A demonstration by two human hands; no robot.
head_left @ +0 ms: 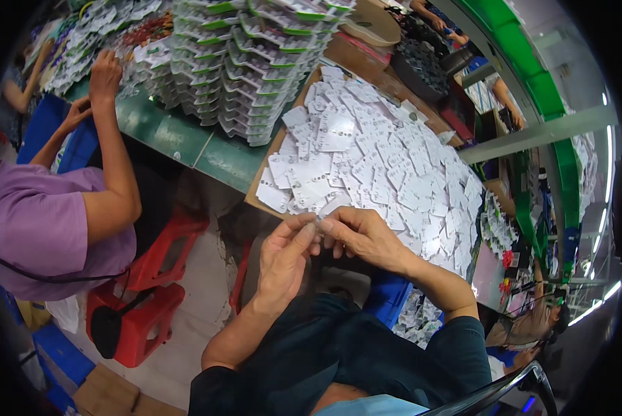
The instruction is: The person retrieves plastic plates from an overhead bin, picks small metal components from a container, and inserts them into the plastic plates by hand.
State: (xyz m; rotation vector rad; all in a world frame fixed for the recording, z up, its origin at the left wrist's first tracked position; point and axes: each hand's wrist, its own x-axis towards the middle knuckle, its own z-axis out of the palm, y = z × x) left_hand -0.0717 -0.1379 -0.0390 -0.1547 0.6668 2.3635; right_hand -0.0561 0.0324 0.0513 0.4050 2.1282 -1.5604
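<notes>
My left hand and my right hand meet in front of my body, just off the near edge of a cardboard tray. Thumbs and fingertips of both are pinched together around something tiny and pale, too small to name. Beyond them, the tray is heaped with small flat white cards that carry dark print. One white card lies at the heap's near edge, right behind my fingertips.
Tall stacks of white trays with green edges stand on the green table. At left, a person in a purple shirt works by red stools. A blue bin with white pieces sits beside my right forearm.
</notes>
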